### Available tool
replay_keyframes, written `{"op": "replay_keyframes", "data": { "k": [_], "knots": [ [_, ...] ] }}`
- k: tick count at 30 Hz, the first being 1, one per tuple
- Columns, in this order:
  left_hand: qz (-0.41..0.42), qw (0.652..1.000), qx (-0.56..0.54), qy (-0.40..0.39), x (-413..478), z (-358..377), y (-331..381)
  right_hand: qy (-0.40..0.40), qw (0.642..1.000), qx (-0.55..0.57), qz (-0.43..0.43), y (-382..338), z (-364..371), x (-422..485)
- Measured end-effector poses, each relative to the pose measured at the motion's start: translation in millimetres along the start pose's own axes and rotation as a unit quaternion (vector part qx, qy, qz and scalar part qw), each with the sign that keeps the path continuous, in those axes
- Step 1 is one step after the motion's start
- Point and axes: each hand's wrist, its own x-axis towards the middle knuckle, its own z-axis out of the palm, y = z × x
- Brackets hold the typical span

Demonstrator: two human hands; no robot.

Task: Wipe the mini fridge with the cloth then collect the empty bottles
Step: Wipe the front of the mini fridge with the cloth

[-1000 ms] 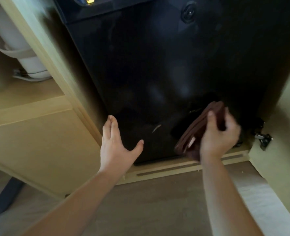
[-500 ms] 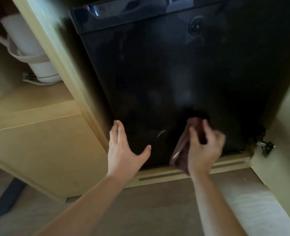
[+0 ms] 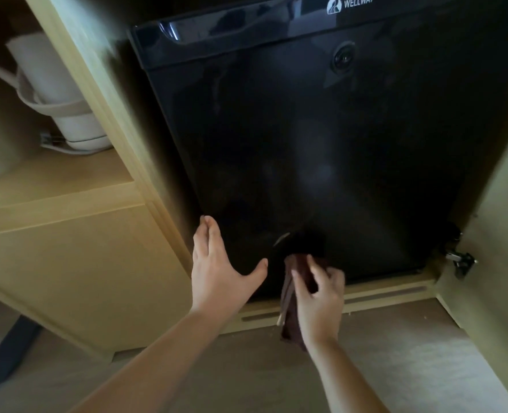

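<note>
cloth: dark brown folded cloth [image 3: 290, 321] at bottom middle of glossy black mini fridge [image 3: 306, 138] door, long axis upright, top end pointing up the door, lower end below the fridge's bottom edge | right hand [image 3: 318, 302]: fingers curled, gripping cloth | left hand [image 3: 220, 269]: fingers straight and spread, at fridge's lower-left edge | around: white kettle [image 3: 59, 105] left of fridge, metal hinge [image 3: 459, 260] lower right

I am viewing a dim, low-contrast frame. The mini fridge [image 3: 321, 159] door is reading near-black, with faint pale reflections showing mid-frame and a brighter glint running along its top strip. The cabinet [image 3: 76, 263] at lower left is catching soft warm light. A dark shadow is pooling above the cloth [image 3: 290, 326]. Wide-angle distortion is bowing straight edges at left and right. Fine detail is appearing soft throughout; the upper-left corner is fading into darkness.
</note>
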Motion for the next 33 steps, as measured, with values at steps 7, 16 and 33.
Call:
{"op": "replay_keyframes", "data": {
  "k": [7,16,33],
  "knots": [
    [0.034,0.998,-0.006,-0.051,2,-15,-12,0.183,0.975,0.095,-0.078,-55,-18,63],
    [0.068,0.988,-0.04,-0.134,7,-36,-30,0.014,0.997,0.031,-0.064,-10,35,-18],
    [0.056,0.981,-0.134,-0.128,9,-42,-33,-0.021,0.998,0.001,-0.053,-29,31,-16]
  ]
}}
